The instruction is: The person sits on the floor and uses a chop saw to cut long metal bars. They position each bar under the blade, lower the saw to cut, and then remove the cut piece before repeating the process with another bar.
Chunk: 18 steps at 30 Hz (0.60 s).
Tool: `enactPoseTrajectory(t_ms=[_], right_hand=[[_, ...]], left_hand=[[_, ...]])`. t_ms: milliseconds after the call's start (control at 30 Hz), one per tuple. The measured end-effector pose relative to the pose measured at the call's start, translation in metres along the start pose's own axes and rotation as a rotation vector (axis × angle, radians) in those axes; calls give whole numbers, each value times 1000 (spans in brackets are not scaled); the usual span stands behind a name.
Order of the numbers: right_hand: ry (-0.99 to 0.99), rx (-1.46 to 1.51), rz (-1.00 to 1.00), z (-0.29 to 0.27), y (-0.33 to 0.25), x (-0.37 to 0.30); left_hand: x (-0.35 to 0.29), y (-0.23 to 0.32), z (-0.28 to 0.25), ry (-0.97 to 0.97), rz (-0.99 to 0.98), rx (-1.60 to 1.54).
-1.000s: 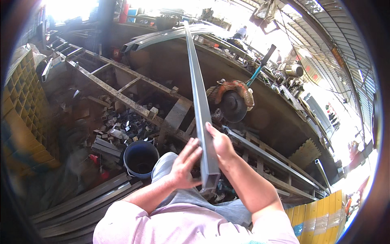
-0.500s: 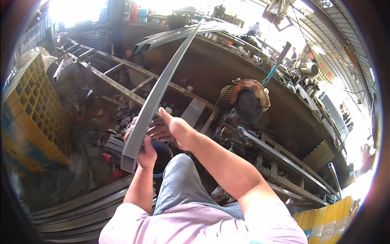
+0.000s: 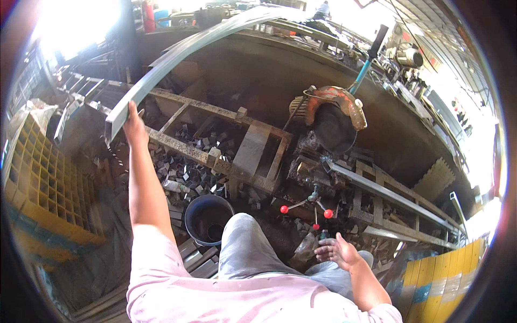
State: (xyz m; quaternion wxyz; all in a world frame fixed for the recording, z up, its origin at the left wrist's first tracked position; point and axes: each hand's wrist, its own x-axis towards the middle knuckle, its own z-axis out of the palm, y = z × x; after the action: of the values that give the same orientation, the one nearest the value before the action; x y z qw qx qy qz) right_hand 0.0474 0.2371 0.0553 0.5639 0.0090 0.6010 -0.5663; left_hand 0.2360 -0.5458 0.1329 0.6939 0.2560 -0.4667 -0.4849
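strong daylight floods in from far left, far middle and right, burnt to blank white. pale glare runs along the metal tube (image 3: 160,68). the yellow gridded stack (image 3: 54,185) at left sits in dim haze. the shirt (image 3: 231,293) is brightly lit. the roof (image 3: 439,43) curves toward a black, blurred rim.
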Motion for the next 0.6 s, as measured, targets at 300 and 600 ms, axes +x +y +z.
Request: enactPoseTrajectory(t_ms=[300, 600], right_hand=[[156, 151, -116, -33, 60, -35], [155, 268, -372, -97, 4, -7]], left_hand=[[-198, 16, 173, -1225, -601, 103], [-418, 107, 80, -2069, -416, 605]])
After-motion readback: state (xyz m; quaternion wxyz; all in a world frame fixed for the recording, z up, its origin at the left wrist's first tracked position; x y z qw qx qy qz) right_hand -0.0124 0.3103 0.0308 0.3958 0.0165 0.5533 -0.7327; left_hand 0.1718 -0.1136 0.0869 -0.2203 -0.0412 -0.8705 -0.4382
